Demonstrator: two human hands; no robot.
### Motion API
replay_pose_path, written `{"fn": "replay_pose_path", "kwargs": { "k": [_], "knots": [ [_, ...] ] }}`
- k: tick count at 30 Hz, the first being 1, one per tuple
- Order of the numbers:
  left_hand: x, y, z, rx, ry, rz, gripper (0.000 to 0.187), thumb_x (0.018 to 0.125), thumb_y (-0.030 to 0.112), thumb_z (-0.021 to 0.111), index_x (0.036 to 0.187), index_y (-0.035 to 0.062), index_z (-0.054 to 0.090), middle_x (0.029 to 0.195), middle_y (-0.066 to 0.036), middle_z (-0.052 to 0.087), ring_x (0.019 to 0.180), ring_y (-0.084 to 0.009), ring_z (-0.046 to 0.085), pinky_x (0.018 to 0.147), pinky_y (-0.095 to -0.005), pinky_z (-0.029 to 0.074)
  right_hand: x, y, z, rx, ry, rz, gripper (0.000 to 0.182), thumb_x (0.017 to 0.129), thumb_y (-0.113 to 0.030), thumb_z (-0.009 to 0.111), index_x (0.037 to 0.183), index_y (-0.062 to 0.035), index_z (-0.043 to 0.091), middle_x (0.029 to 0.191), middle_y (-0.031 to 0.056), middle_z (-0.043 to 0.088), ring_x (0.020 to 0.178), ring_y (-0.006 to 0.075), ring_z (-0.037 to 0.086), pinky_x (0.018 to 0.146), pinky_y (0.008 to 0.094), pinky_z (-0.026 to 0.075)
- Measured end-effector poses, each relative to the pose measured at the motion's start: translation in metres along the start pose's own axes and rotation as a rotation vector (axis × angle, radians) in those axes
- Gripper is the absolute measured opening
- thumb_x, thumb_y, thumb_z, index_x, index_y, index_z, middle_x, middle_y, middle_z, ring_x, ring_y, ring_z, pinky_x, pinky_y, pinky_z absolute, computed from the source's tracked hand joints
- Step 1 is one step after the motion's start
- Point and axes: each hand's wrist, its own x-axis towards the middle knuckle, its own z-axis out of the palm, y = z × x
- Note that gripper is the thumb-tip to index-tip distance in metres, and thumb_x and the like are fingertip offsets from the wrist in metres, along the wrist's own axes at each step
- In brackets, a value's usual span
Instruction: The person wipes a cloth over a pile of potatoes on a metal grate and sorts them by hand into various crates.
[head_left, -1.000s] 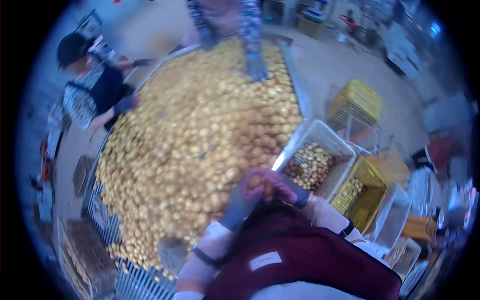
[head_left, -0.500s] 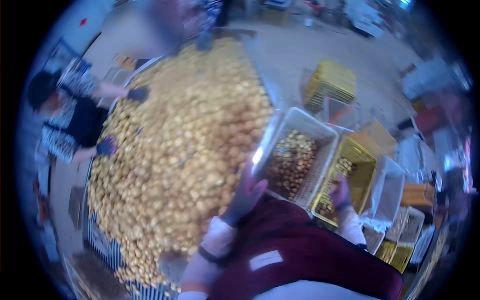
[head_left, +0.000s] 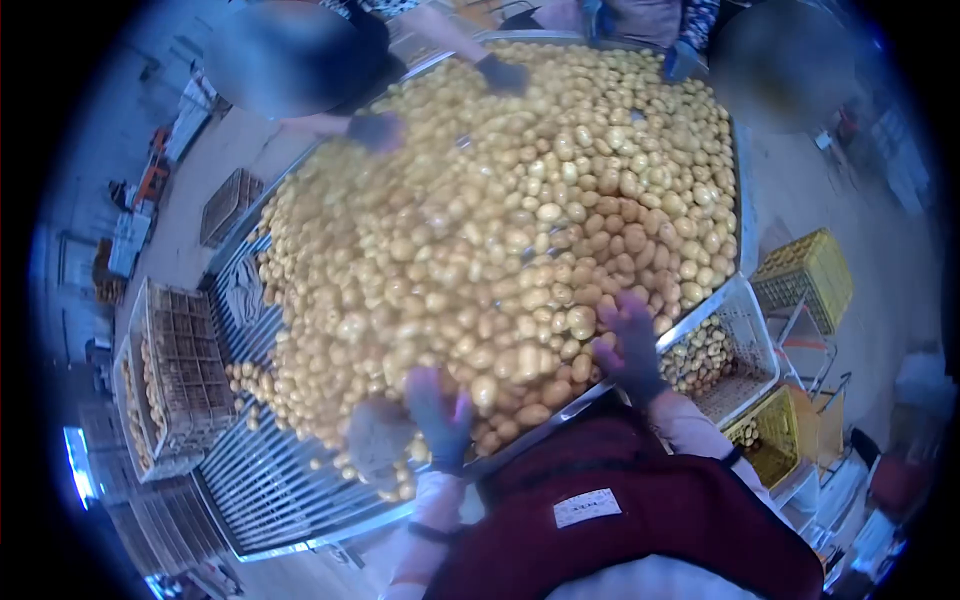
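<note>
A wide heap of round yellow-brown produce, like small potatoes [head_left: 480, 240], covers a metal slatted table [head_left: 290, 480]. My left hand [head_left: 440, 415], gloved in grey and pink, is at the near edge of the heap with its fingers spread. Beside it on the left lies a rounded grey object [head_left: 380, 440]. My right hand [head_left: 632, 350], in a similar glove, reaches over the near right edge of the heap, fingers apart, next to a darker brown patch of produce. Neither hand visibly holds a piece.
To the right stand a white crate [head_left: 740, 390] with produce, a yellow crate [head_left: 775, 445] with a few pieces and stacked yellow crates [head_left: 805, 275]. A brown crate [head_left: 185, 370] is at the left. Co-workers' gloved hands [head_left: 500, 75] touch the heap's far side.
The view has turned left. My right hand has moved from the yellow crate to the heap. My left hand has moved left along the heap's near edge.
</note>
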Motion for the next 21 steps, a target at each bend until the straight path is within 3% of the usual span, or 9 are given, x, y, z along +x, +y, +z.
{"fn": "replay_pose_path", "kwargs": {
  "k": [1, 2, 7, 10, 13, 18, 19, 20, 21],
  "knots": [
    [-0.003, -0.004, 0.002, 0.003, 0.01, -0.015, 0.058, 0.096, 0.035, 0.06, 0.143, 0.003, 0.047, 0.15, -0.023, 0.042, 0.14, -0.046, 0.036, 0.117, -0.0563, 0.026, 0.04, -0.026, 0.032, -0.146, -0.188, -0.323, 0.054, 0.082, -0.027, 0.073, 0.133, -0.0159, 0.06, 0.139, 0.0167, 0.048, 0.128, 0.041, 0.044, 0.108, 0.0528, 0.036],
    [-0.005, -0.002, 0.005, 0.005, 0.009, -0.008, 0.059, 0.097, 0.038, 0.058, 0.143, 0.0034, 0.046, 0.15, -0.024, 0.041, 0.141, -0.0473, 0.035, 0.116, -0.0576, 0.026, 0.06, -0.032, 0.049, -0.078, -0.313, -0.34, 0.055, 0.079, -0.028, 0.075, 0.132, -0.0208, 0.062, 0.137, 0.0127, 0.05, 0.126, 0.041, 0.044, 0.105, 0.0553, 0.037],
    [-0.004, -0.002, 0.014, 0.054, -0.048, -0.099, 0.063, 0.099, 0.046, 0.053, 0.145, 0.005, 0.044, 0.152, -0.023, 0.039, 0.141, -0.0495, 0.033, 0.115, -0.0608, 0.025, 0.119, -0.021, 0.086, -0.286, -0.394, -0.42, 0.042, 0.079, -0.029, 0.073, 0.118, -0.0181, 0.066, 0.137, 0.0099, 0.049, 0.123, 0.0383, 0.044, 0.1, 0.055, 0.037],
    [0.0, 0.001, 0.01, 0.025, -0.09, -0.139, 0.061, 0.097, 0.043, 0.056, 0.144, 0.0048, 0.045, 0.152, -0.023, 0.038, 0.141, -0.0488, 0.032, 0.115, -0.0613, 0.025, 0.168, 0.017, 0.113, -0.57, -0.236, -0.379, 0.036, 0.081, -0.03, 0.071, 0.114, -0.0185, 0.065, 0.137, 0.0091, 0.048, 0.123, 0.0387, 0.043, 0.1, 0.0561, 0.036],
    [0.005, 0.003, 0.005, 0.015, -0.127, -0.16, 0.061, 0.094, 0.039, 0.06, 0.143, 0.0044, 0.046, 0.152, -0.023, 0.039, 0.141, -0.0485, 0.032, 0.115, -0.062, 0.025, 0.219, 0.043, 0.12, -0.619, -0.08, -0.428, 0.039, 0.082, -0.03, 0.07, 0.119, -0.0196, 0.063, 0.139, 0.0094, 0.048, 0.124, 0.0403, 0.043, 0.101, 0.0578, 0.035],
    [0.004, 0.001, 0.006, 0.022, -0.163, -0.182, 0.063, 0.09, 0.032, 0.066, 0.143, 0.0048, 0.045, 0.152, -0.023, 0.039, 0.14, -0.0482, 0.034, 0.115, -0.0626, 0.025, 0.234, 0.009, 0.133, -0.655, 0.043, -0.231, 0.041, 0.084, -0.03, 0.068, 0.123, -0.019, 0.061, 0.141, 0.0123, 0.048, 0.128, 0.0418, 0.042, 0.101, 0.0597, 0.034],
    [0.007, 0.001, 0.006, 0.017, -0.149, -0.172, 0.063, 0.09, 0.031, 0.066, 0.144, 0.0047, 0.045, 0.152, -0.023, 0.039, 0.14, -0.0482, 0.034, 0.115, -0.0627, 0.025, 0.223, -0.008, 0.134, -0.531, 0.068, -0.266, 0.042, 0.085, -0.03, 0.068, 0.125, -0.0177, 0.061, 0.132, 0.0126, 0.057, 0.124, 0.0389, 0.049, 0.101, 0.0582, 0.036],
    [0.009, 0.004, 0.003, 0.012, -0.143, -0.164, 0.064, 0.09, 0.031, 0.066, 0.144, 0.0047, 0.045, 0.152, -0.023, 0.039, 0.14, -0.0483, 0.034, 0.115, -0.0627, 0.025, 0.213, -0.025, 0.138, -0.537, -0.273, -0.21, 0.044, 0.086, -0.033, 0.068, 0.126, -0.0151, 0.06, 0.124, 0.0133, 0.06, 0.118, 0.0376, 0.054, 0.099, 0.055, 0.04],
    [0.008, 0.005, 0.0, 0.008, -0.143, -0.155, 0.065, 0.09, 0.03, 0.067, 0.144, 0.0047, 0.044, 0.152, -0.023, 0.039, 0.14, -0.0483, 0.034, 0.115, -0.0627, 0.025, 0.195, -0.039, 0.142, -0.38, -0.443, -0.163, 0.046, 0.087, -0.036, 0.068, 0.126, -0.0124, 0.06, 0.119, 0.0137, 0.063, 0.112, 0.0365, 0.058, 0.096, 0.0518, 0.043]
  ]
}}
